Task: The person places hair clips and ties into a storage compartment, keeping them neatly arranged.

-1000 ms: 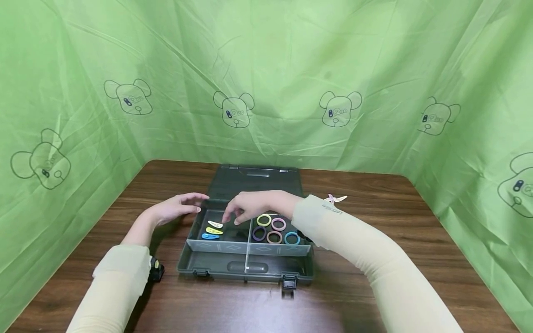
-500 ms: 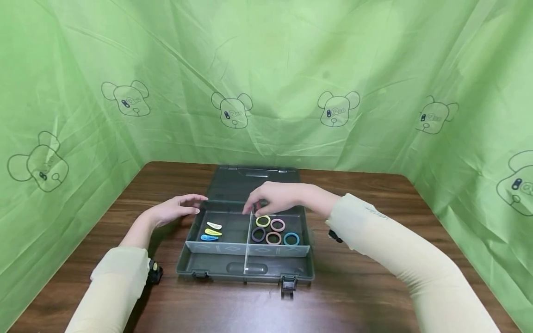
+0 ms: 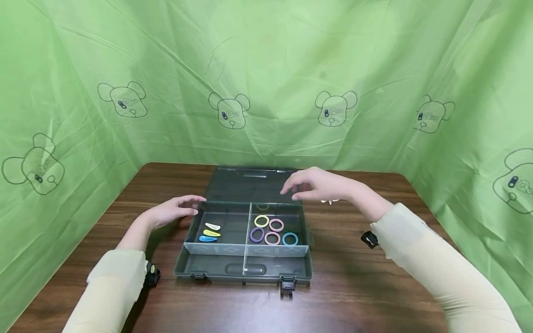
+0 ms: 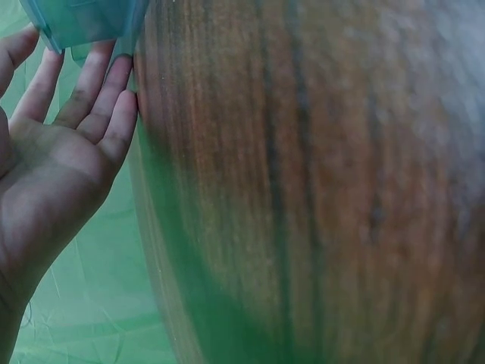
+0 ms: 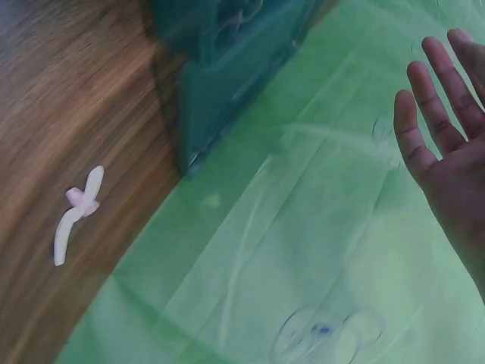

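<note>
A dark see-through box (image 3: pixel 266 279) lies with its lid (image 3: pixel 245 185) folded back. In its left compartment are three snap hair clips: white (image 3: pixel 213 226), yellow (image 3: pixel 212 233) and blue (image 3: pixel 207 238). Several ring hair ties sit in the right compartment, among them a yellow tie (image 3: pixel 261 215), a purple tie (image 3: pixel 251 236) and a blue tie (image 3: pixel 290 244). My left hand (image 3: pixel 172 211) has its fingertips at the box's back left corner, fingers extended. Above the lid's right side hovers my right hand (image 3: pixel 318 185), fingers loosely bent and holding nothing.
A white hair clip with a pink bow-like middle (image 5: pixel 82 203) lies on the wooden table (image 3: pixel 354 296) right of the box, mostly hidden by my right hand in the head view. A green curtain (image 3: pixel 283 138) closes off the back and sides.
My right hand has moved from over the left compartment, across the divider, to above the lid's right side. The left hand stays at the box corner. Clips and ties lie as before.
</note>
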A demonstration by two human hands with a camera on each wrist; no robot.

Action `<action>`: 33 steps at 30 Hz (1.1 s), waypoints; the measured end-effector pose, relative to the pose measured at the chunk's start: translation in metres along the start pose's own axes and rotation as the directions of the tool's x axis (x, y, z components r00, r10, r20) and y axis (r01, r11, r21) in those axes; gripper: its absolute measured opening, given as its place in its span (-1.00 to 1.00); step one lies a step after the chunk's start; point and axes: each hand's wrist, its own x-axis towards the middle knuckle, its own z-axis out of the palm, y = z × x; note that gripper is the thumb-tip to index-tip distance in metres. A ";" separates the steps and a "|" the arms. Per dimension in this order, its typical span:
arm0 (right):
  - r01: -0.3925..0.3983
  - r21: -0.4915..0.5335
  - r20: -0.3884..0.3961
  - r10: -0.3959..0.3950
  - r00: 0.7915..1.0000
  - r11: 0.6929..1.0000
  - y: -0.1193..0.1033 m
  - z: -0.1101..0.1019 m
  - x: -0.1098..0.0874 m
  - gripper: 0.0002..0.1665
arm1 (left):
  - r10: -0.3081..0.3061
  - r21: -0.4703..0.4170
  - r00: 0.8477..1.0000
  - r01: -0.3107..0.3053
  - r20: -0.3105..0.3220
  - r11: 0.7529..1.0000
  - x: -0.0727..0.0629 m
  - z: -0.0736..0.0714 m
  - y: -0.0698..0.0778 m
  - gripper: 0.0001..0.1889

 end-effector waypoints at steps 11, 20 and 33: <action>-0.169 -0.049 -0.284 0.148 0.947 0.984 0.046 0.010 -0.050 -0.76 | -0.005 -0.003 1.000 0.005 0.003 1.000 0.001 0.001 -0.001 -0.48; -0.397 0.043 -0.422 0.377 0.825 0.917 0.076 0.027 -0.077 -0.76 | 0.002 -0.006 1.000 -0.002 -0.008 1.000 0.001 0.001 -0.002 -0.48; -0.511 0.047 -0.509 0.461 0.727 0.858 0.125 0.041 -0.105 -0.78 | 0.000 -0.029 1.000 -0.001 -0.005 1.000 0.002 0.001 -0.002 -0.47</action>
